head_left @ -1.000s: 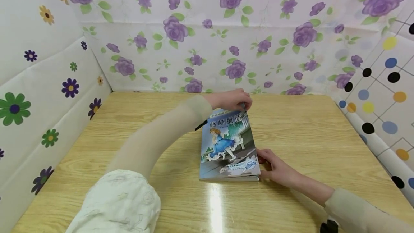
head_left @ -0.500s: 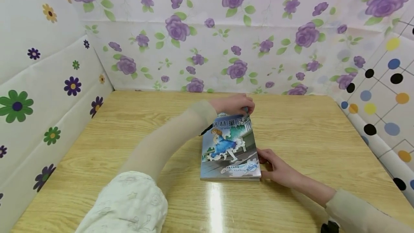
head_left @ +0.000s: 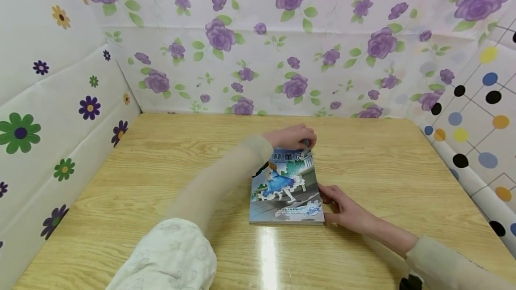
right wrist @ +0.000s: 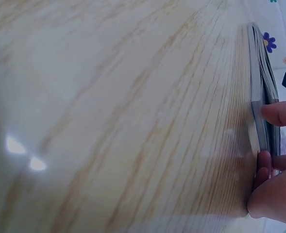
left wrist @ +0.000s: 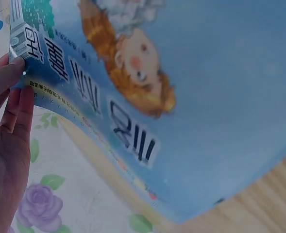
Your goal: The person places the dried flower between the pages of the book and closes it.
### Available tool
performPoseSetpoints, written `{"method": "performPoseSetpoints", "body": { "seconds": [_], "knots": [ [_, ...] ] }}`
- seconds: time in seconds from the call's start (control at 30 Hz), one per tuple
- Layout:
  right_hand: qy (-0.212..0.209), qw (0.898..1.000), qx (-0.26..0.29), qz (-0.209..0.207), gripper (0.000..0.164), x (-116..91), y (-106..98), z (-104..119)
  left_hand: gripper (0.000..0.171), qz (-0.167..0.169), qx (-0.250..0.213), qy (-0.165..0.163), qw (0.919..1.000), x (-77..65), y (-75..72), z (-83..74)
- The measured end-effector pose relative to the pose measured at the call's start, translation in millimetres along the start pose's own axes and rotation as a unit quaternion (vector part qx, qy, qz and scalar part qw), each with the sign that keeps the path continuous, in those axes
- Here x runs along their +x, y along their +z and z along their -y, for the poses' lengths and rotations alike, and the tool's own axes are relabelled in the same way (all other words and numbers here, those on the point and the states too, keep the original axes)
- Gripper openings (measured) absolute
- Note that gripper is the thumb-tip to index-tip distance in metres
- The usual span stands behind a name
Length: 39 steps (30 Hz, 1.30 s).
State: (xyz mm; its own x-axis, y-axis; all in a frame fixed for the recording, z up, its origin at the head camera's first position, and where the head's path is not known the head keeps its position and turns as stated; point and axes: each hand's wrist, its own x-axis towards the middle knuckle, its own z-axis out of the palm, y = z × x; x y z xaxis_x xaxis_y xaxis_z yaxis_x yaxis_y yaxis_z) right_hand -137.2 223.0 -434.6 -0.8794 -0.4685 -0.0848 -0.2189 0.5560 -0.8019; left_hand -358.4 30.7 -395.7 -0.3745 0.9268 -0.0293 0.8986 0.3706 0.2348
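Observation:
A blue paperback book (head_left: 282,211), its cover showing a girl in a blue dress and Chinese characters, lies on the wooden table with its bottom edge towards me. At its far right corner my left hand (head_left: 291,138) pinches the cover between thumb and fingers. Close up in the left wrist view, the cover (left wrist: 210,73) bows near that hand (left wrist: 9,141). My right hand (head_left: 342,207) holds the near right side of the book. In the right wrist view, thumb and fingers of that hand (right wrist: 278,191) are at the page edges (right wrist: 261,82); some fingertips are hidden.
The wooden table (head_left: 383,169) extends around the book on all sides. A purple-flowered sheet (head_left: 242,57) hangs behind it. A daisy-print sheet (head_left: 72,147) stands at the left, and a dotted sheet (head_left: 475,138) at the right.
My left hand has come down and nearer with the cover corner, and the gap at the book's near edge has narrowed. My right hand has stayed in place.

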Motion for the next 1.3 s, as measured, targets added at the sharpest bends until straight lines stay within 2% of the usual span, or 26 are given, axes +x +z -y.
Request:
{"method": "performPoseSetpoints", "body": {
  "seconds": [0.1,0.3,0.53,1.03,1.3],
  "knots": [
    [0.006,1.000,-0.004,0.002,0.081,-0.8,0.0,0.9,0.005,0.005,0.002,-0.006,1.0000,0.8,5.2,0.9],
    [0.011,1.000,-0.014,-0.002,0.081,0.3,0.4,1.0,0.005,0.002,-0.002,-0.016,0.9999,-0.4,5.2,-2.8],
    [0.012,1.000,-0.012,0.005,0.080,1.9,0.5,-1.0,0.007,0.016,0.012,-0.024,0.9995,-0.1,7.7,-1.8],
    [0.019,1.000,0.018,-0.002,0.079,-0.1,-3.2,-6.8,0.015,0.020,-0.061,-0.036,0.9973,1.0,10.1,-1.7],
    [0.021,0.999,0.026,-0.001,0.078,0.7,-4.9,-5.6,0.016,0.019,-0.071,-0.033,0.9967,-0.7,7.8,-3.1]
  ]
}}
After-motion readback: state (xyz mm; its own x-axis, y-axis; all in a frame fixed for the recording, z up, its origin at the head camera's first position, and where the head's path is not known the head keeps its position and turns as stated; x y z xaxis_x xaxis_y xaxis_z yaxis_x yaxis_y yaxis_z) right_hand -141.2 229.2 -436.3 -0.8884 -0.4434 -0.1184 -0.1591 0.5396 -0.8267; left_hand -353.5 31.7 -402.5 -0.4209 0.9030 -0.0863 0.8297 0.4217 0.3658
